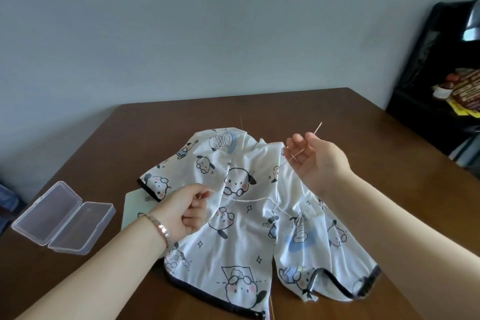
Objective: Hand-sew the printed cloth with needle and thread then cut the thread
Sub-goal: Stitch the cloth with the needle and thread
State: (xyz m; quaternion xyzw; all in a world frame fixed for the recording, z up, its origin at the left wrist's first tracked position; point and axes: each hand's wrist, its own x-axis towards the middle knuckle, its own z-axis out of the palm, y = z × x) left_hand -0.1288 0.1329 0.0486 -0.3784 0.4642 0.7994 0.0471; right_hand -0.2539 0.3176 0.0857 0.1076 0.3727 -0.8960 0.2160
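Observation:
A white printed cloth (241, 239) with cartoon dog faces and dark trim lies crumpled on the brown table (363, 132). My left hand (187, 209) pinches a fold of the cloth near its middle. Raised above the cloth's right part, my right hand (315, 161) holds a long needle (307, 141) between thumb and fingers, its tip pointing up and to the right. A white thread (255, 199) runs from the needle down across the cloth to a stitched spot. No scissors are in view.
An open clear plastic case (63, 218) lies at the table's left. A pale green card with a barcode (135, 206) sticks out from under the cloth. A black chair or bag with packets (441, 80) stands at the right, beyond the table.

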